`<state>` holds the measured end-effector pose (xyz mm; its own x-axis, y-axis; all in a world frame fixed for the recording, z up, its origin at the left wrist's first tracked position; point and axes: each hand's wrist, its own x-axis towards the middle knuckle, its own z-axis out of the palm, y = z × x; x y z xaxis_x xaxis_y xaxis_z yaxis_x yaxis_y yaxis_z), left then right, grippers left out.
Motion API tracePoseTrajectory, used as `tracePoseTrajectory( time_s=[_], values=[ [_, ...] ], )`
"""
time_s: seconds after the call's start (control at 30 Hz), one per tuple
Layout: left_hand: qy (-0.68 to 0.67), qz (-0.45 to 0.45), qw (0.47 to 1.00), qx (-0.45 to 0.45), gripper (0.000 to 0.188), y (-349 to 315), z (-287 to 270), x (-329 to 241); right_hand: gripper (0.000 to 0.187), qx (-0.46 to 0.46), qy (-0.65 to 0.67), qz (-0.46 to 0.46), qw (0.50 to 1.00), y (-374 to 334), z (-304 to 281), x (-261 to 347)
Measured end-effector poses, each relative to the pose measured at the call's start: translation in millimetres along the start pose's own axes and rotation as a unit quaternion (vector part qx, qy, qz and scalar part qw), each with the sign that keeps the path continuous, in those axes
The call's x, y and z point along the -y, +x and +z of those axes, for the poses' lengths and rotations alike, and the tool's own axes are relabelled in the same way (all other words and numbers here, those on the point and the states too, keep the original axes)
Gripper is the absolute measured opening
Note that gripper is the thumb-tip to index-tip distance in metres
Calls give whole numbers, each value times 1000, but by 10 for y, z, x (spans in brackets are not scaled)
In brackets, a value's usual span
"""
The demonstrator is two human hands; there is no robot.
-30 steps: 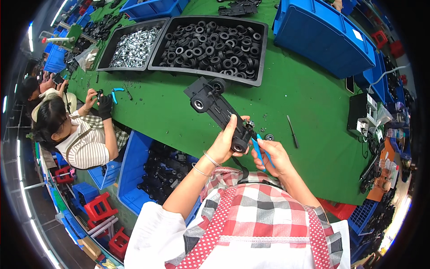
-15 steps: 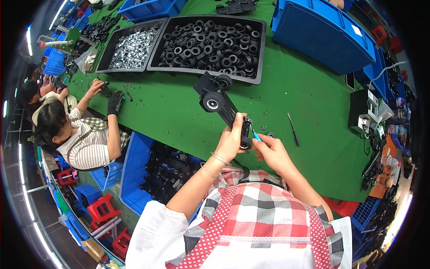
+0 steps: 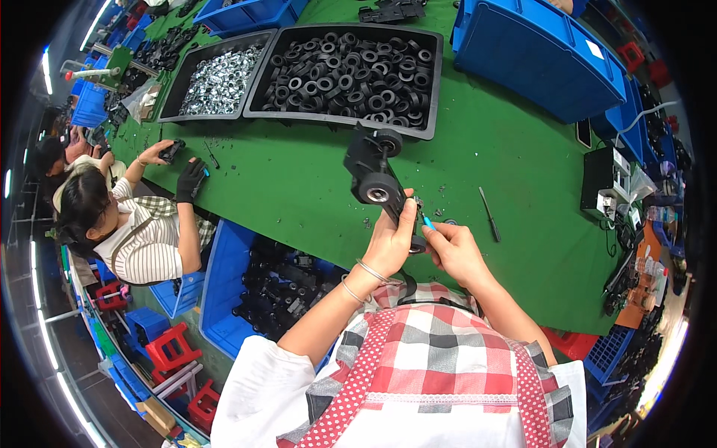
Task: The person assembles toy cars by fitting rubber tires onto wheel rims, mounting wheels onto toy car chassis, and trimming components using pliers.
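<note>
A black toy car chassis with black-tyred wheels is held tilted above the green table by my left hand. My fingers close round its near end, the thumb lying along the top. My right hand pinches a slim blue-handled tool. Its tip meets the chassis near the axle at the near end, beside a wheel; exactly what it touches is too small to tell. Behind my right fingers, a small round part on the table is mostly hidden.
A screwdriver lies right of my hands. Beyond stand a black tray of tyres and a tray of shiny silver parts. A large blue bin is at far right, another at lower left. A co-worker handles a dark part.
The chassis has shifted slightly right and turned in my left hand, its upper wheels now angled differently. My right hand keeps the blue-handled tool at its near end.
</note>
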<state>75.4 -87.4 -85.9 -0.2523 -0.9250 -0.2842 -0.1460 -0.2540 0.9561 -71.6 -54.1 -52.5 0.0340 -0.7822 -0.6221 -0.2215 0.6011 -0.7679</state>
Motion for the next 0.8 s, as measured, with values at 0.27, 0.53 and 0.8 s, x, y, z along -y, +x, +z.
tracePoseTrajectory(
  time_s=[0.27,0.53,0.8],
  values=[
    [-261,-178,945,90,73,112,-291,-257,32,-142,-240,-298,913,-37,6,-214],
    [-95,-132,986,33,73,83,-177,-221,37,-22,-4,-73,997,-36,42,-103],
    [-125,-129,980,85,66,71,-127,-157,37,12,162,11,987,4,40,-64]
  ],
)
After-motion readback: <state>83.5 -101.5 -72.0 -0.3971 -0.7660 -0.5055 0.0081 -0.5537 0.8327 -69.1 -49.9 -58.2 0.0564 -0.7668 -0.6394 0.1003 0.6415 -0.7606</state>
